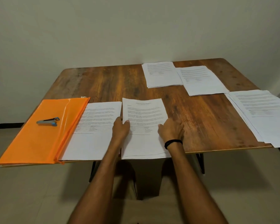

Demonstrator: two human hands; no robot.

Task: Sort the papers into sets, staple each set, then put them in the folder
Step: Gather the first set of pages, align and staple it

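Our left hand (120,129) pinched the left edge of the near middle stack (144,110), right hand (171,130) rested open on its right edge; we judged peeling one sheet slowly kept it squared.

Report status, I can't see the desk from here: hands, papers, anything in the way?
Left hand pinches centre stack left edge. Right hand on its right edge, grip unclear. Stapler idle on folder. Nothing blocking.
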